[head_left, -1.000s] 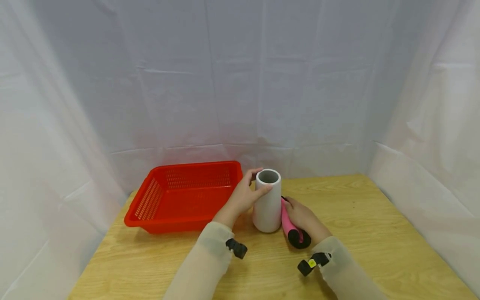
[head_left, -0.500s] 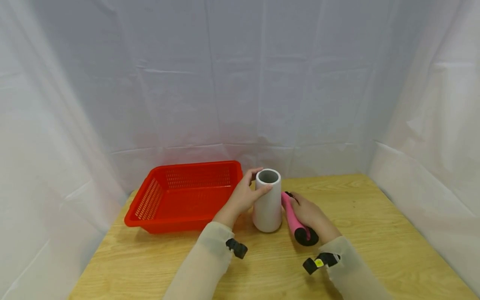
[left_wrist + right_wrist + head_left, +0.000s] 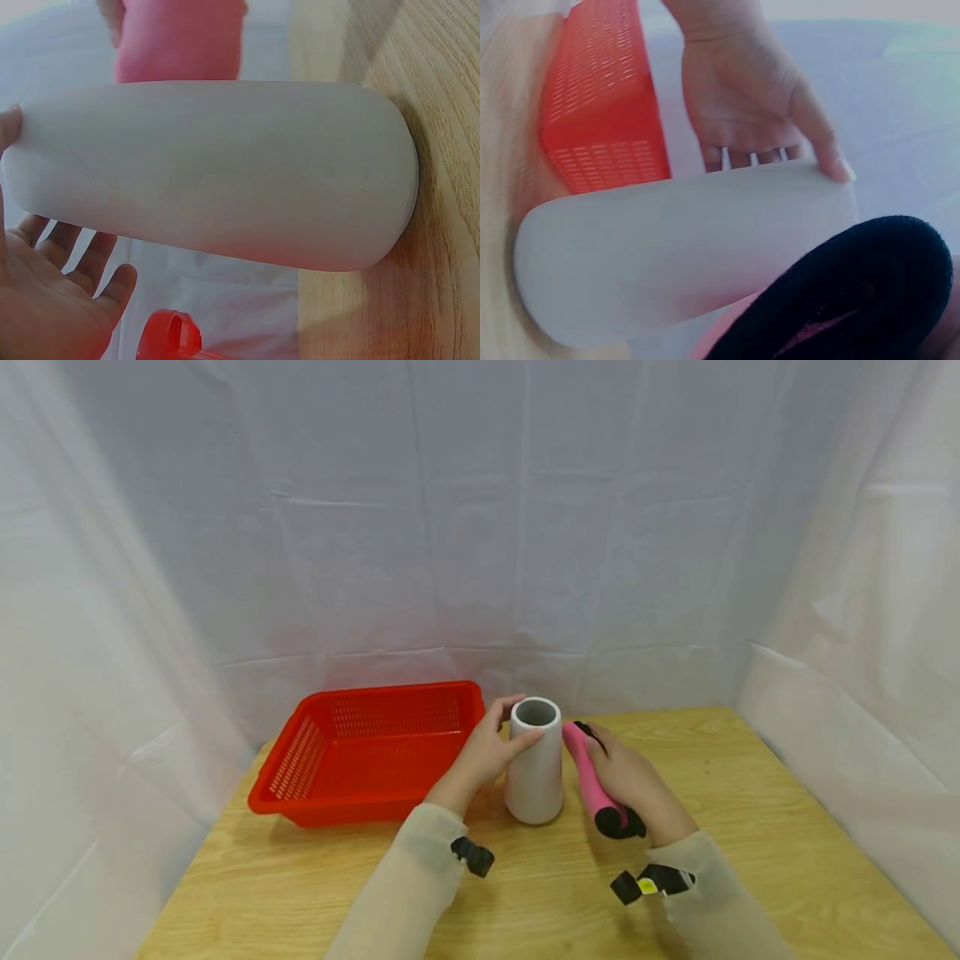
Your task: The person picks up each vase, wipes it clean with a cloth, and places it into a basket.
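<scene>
1. The left hand (image 3: pixel 487 758) has its grip curled round the upper part of a tall, pale grey, matte cylindrical vase (image 3: pixel 534 772), thumb toward the person just under the rim and fingers round the far side; the left wrist view shows the fingers (image 3: pixel 71 255) spread behind the vase body.

2. The vase stands upright on the light wooden surface (image 3: pixel 750 827), mouth open upward, so its long axis runs straight up through the left grip.

3. The right hand (image 3: pixel 626 777) closes its grip round a pink, foam-covered stick with a black end cap (image 3: pixel 592 777). The black end points toward the person and the pink end points up and away.

4. The relation that matters: the stick lies just right of the vase, tilted, its far tip about level with the vase rim and leaning toward it. The mouth sits up and to the left of the right grip.

5. The stick's long axis is slanted, not yet in line with the vase's upright axis. In the right wrist view the black cap (image 3: pixel 870 292) sits close against the vase wall (image 3: pixel 682 247); I cannot tell whether they touch.

6. The right grip is nearer the stick, the left nearer the vase; neither is free.

7. A red perforated plastic basket (image 3: pixel 367 752) sits left of the left grip, just beside the wrist and apart from the vase.
</scene>
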